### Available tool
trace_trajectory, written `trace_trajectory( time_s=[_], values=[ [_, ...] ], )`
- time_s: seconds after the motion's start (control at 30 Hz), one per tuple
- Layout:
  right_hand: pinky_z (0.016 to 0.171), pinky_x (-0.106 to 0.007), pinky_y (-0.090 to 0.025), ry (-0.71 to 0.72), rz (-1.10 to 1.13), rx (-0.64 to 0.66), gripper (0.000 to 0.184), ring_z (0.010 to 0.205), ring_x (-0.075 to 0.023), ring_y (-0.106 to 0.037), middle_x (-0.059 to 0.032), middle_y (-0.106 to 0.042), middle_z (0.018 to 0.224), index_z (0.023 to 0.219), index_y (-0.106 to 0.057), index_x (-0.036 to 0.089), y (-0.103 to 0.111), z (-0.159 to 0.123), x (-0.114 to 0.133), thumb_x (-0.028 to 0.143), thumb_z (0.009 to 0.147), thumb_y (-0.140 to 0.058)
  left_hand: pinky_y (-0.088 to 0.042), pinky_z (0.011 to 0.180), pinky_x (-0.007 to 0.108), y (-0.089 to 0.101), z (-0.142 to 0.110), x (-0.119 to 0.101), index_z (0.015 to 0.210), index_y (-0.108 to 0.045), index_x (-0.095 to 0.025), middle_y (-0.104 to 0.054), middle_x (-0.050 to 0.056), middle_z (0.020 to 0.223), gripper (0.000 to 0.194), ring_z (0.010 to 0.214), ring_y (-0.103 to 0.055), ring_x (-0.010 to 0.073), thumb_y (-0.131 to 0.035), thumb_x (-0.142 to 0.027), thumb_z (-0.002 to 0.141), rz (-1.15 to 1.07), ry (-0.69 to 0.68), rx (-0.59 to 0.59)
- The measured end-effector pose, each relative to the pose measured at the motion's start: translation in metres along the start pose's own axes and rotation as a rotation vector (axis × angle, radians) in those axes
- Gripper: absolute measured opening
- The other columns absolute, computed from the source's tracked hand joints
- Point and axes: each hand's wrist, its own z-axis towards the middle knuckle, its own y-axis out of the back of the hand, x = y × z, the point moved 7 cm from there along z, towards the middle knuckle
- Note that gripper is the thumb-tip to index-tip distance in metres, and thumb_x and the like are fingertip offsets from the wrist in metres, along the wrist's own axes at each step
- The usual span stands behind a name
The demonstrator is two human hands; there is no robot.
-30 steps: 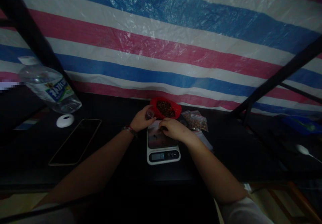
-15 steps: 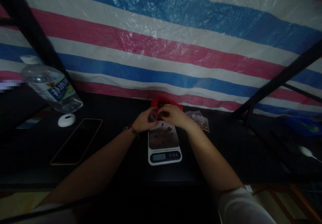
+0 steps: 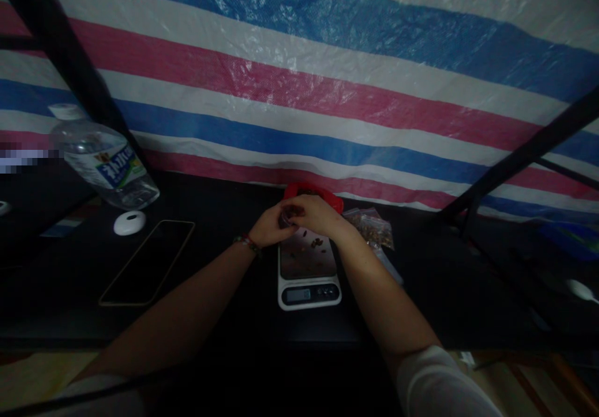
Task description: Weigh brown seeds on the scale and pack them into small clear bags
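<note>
My left hand is closed round a small clear plastic bag just beyond the far edge of a white kitchen scale. My right hand meets it there, fingers pinched at the bag's mouth; what they pinch is too small to make out. A few dark bits lie on the scale's platform. Behind both hands, a red bowl is mostly hidden.
Small filled clear bags lie right of the scale. A phone, a white round puck and a water bottle sit at the left on the black table. A striped tarp hangs behind, crossed by black bars.
My right hand rose from the scale platform to the bag held in my left hand and now covers the red bowl. The left hand barely moved.
</note>
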Motion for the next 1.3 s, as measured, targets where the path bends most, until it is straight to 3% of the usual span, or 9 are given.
trace_trajectory(
  time_s=[0.3,0.4,0.5,0.6,0.8,0.93,1.03,1.2,1.3],
  values=[
    [0.088,-0.029,-0.047,0.028,0.097,-0.078,0.039,0.096,-0.0144,-0.063,-0.0032,-0.069,0.106,0.109,-0.066,0.02,0.005,-0.005,0.005,0.002,0.081,-0.047,-0.051,0.081,0.034,0.003,-0.001,0.002,0.119,-0.054,-0.014,-0.066,0.008,0.105,0.05,0.091,-0.064,0.0215,-0.065,-0.033,0.074,0.045,0.026,-0.013],
    [0.087,-0.029,-0.046,-0.067,0.009,-0.159,0.036,0.095,-0.0153,-0.062,-0.0039,-0.069,0.103,0.105,-0.068,0.019,0.023,-0.018,-0.005,0.003,0.082,-0.047,-0.05,0.083,0.035,0.005,-0.002,0.003,0.125,-0.049,-0.012,-0.064,0.01,0.109,0.06,0.093,-0.063,0.0224,-0.067,-0.035,0.072,0.066,0.052,-0.023],
    [0.083,-0.03,-0.046,-0.158,-0.077,-0.062,0.024,0.09,-0.0176,-0.063,-0.0054,-0.071,0.094,0.093,-0.072,0.017,0.031,-0.04,-0.014,0.008,0.079,-0.055,-0.05,0.079,0.033,0.005,-0.002,0.003,0.129,-0.046,-0.013,-0.065,0.008,0.103,0.063,0.088,-0.063,0.021,-0.066,-0.035,0.073,0.056,0.088,0.007],
    [0.081,-0.029,-0.047,-0.213,-0.086,0.097,0.023,0.088,-0.0179,-0.063,-0.0061,-0.071,0.094,0.094,-0.072,0.017,0.021,-0.064,-0.024,0.01,0.077,-0.058,-0.05,0.079,0.033,0.004,-0.001,0.003,0.129,-0.046,-0.014,-0.065,0.008,0.103,0.063,0.088,-0.063,0.0207,-0.065,-0.035,0.073,0.049,0.095,0.013],
    [0.079,-0.028,-0.047,-0.207,-0.013,0.24,0.021,0.084,-0.0167,-0.064,-0.0049,-0.071,0.092,0.091,-0.071,0.017,-0.012,-0.079,-0.034,0.009,0.074,-0.063,-0.051,0.076,0.033,0.004,-0.002,0.005,0.129,-0.046,-0.015,-0.065,0.007,0.099,0.062,0.083,-0.062,0.0189,-0.066,-0.033,0.073,0.044,0.1,-0.001],
    [0.084,-0.031,-0.046,-0.202,-0.04,0.141,0.023,0.091,-0.0181,-0.062,-0.0069,-0.068,0.097,0.096,-0.07,0.017,-0.007,-0.079,-0.027,0.009,0.074,-0.064,-0.051,0.074,0.032,0.005,-0.002,0.004,0.129,-0.046,-0.014,-0.064,0.006,0.093,0.061,0.079,-0.062,0.0179,-0.065,-0.034,0.074,0.031,0.095,-0.011],
    [0.086,-0.031,-0.045,-0.136,-0.04,0.108,0.023,0.094,-0.0177,-0.06,-0.007,-0.067,0.099,0.099,-0.069,0.017,-0.006,-0.078,-0.007,0.014,0.077,-0.065,-0.051,0.075,0.033,0.006,-0.001,0.003,0.128,-0.046,-0.014,-0.064,0.006,0.096,0.061,0.082,-0.062,0.0188,-0.066,-0.035,0.074,0.039,0.08,-0.02],
    [0.093,-0.032,-0.041,0.061,-0.046,0.154,0.014,0.096,-0.0165,-0.059,-0.0041,-0.068,0.095,0.09,-0.071,0.018,-0.033,-0.067,0.025,0.014,0.079,-0.065,-0.051,0.071,0.031,0.003,-0.001,0.004,0.128,-0.045,-0.014,-0.064,0.005,0.09,0.06,0.078,-0.062,0.0182,-0.065,-0.035,0.075,0.002,0.067,-0.006],
    [0.095,-0.034,-0.038,0.073,-0.117,0.166,0.012,0.094,-0.0168,-0.059,-0.003,-0.069,0.089,0.084,-0.072,0.019,-0.046,-0.063,0.021,0.011,0.079,-0.064,-0.05,0.068,0.029,0.003,-0.001,0.005,0.128,-0.045,-0.015,-0.064,0.004,0.088,0.06,0.074,-0.062,0.0169,-0.065,-0.035,0.075,-0.011,0.08,-0.012]
  ],
)
